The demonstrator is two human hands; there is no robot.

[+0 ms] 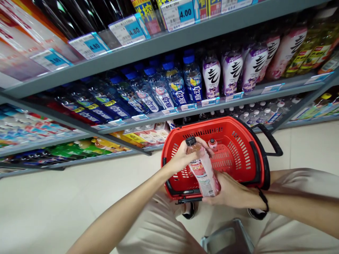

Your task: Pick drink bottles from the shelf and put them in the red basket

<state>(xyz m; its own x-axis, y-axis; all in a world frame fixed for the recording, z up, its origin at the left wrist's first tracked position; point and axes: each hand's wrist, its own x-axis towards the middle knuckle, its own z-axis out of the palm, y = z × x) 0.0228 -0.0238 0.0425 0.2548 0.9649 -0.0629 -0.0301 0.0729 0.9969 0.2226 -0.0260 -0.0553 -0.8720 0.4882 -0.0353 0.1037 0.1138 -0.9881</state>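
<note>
A drink bottle with a black cap and a pink and white label is held tilted over the basket. My left hand wraps round its upper part, just below the cap. Round its lower end closes my right hand, with a dark band on the wrist. Beneath both hands stands the red shopping basket with black trim and its handle folded out to the right. Inside it a small bottle with a dark cap and pinkish body shows; the rest of the basket floor is partly hidden by my hands and the bottle.
Grey shelves run across the front, with blue-capped bottles, white and purple bottles and price tags. A grey stool-like object is between my legs. Pale floor tiles lie to the left.
</note>
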